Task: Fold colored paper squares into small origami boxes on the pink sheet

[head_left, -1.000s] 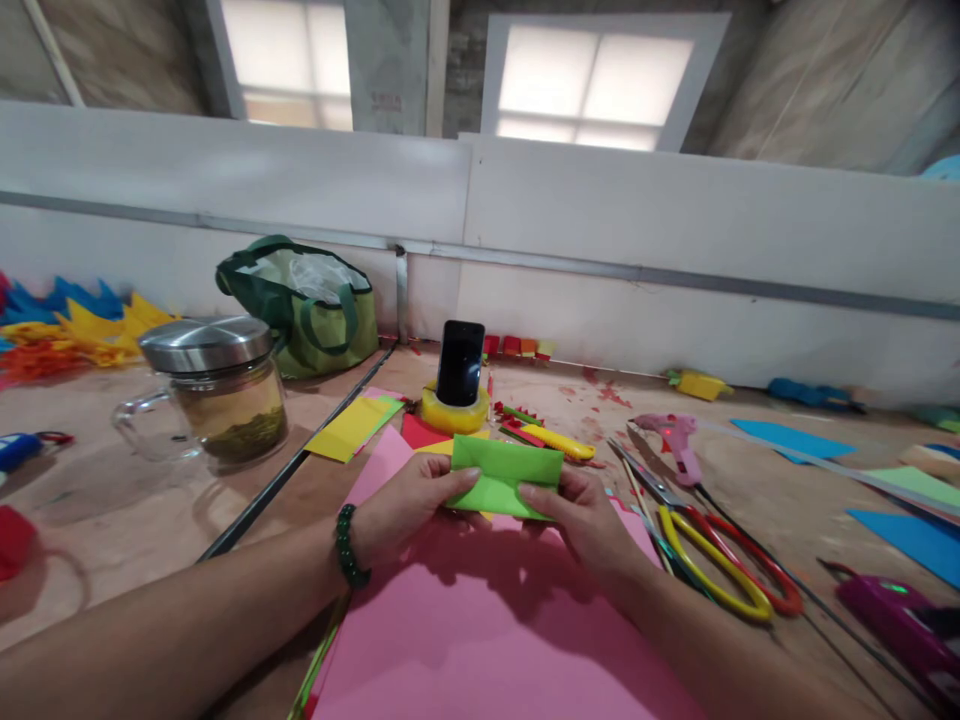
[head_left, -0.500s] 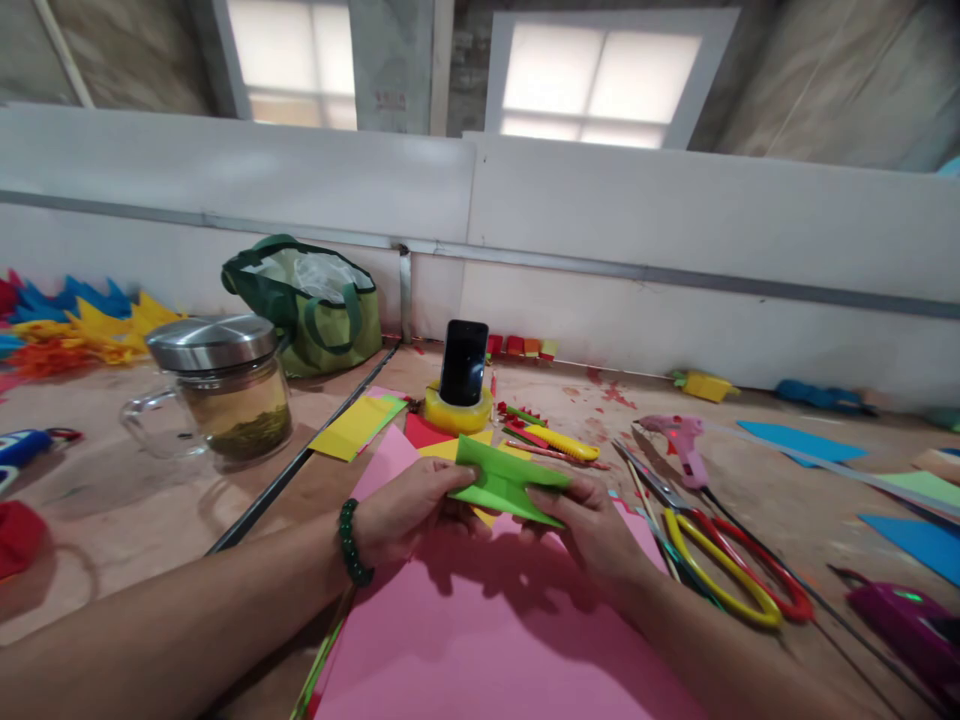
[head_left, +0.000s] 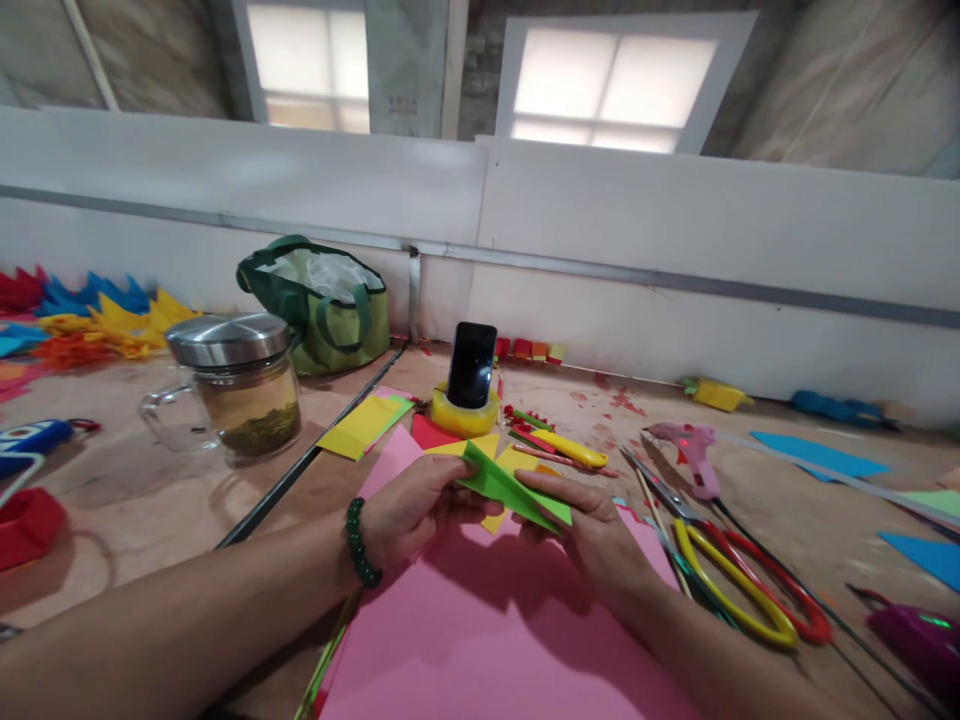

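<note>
A piece of folded green paper [head_left: 510, 489] is held between my two hands, above a large pink sheet [head_left: 480, 620]. My left hand [head_left: 416, 508], with a dark green bead bracelet [head_left: 361, 543] at the wrist, pinches the paper's left end between thumb and fingers. On the other end, the thumb and fingers of my right hand [head_left: 589, 520] grip the paper, with the fingertips partly hidden beneath it. Pieces of yellow paper [head_left: 480, 447] lie just behind the hands. A phone [head_left: 472, 364] leans upright on a roll of yellow tape [head_left: 465, 413].
On the right lie scissors [head_left: 739, 580], a pink glue gun [head_left: 696, 455], a yellow utility knife [head_left: 574, 447] and blue paper [head_left: 817, 453]. A glass tea mug [head_left: 251, 405] and a green bag [head_left: 345, 335] stand at the left. A white partition [head_left: 675, 220] bounds the table's back.
The green paper has tilted and its fold has narrowed, so less of its flat face shows. My right fingers have shifted along its top edge. The whole view has moved slightly.
</note>
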### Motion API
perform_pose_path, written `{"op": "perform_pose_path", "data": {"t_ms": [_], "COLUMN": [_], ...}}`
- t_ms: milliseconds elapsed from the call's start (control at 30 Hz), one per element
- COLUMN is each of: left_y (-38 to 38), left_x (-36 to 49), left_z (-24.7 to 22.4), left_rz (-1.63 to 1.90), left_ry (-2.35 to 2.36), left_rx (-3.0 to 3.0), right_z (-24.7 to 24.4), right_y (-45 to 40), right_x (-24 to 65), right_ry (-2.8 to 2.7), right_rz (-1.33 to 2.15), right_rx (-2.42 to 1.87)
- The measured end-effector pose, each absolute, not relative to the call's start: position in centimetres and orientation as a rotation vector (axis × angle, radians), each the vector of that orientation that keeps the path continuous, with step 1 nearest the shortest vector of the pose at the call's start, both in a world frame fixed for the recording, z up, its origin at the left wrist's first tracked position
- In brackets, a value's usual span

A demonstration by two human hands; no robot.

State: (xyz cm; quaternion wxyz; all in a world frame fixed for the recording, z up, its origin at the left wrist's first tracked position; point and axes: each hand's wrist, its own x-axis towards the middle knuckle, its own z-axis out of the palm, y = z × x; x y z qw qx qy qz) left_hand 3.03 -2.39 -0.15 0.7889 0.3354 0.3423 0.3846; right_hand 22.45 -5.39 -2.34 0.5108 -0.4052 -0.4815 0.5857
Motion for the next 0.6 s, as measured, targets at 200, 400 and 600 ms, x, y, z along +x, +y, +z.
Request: {"op": "perform_pose_path", "data": {"t_ms": [200, 400, 600], "left_y": [-2.2, -2.0, -2.9], "left_x": [3.1, 3.0, 3.3], "left_z": [-0.4, -0.5, -0.5], "left_rz": [0.844, 0.898, 0.967], "left_ry": [0.716, 0.663, 0.587], "left_rx": [0.798, 0.691, 0.731], "right_z": [-3.0, -2.7, -2.5], "right_y": [-5.6, -5.4, -5.4], "right_x": [22.9, 22.7, 21.9], "right_ry": [-1.239, -1.137, -1.077], "right_rz": [1.426, 1.474, 1.424], "right_rx": [-0.997, -0.982, -1.021]}}
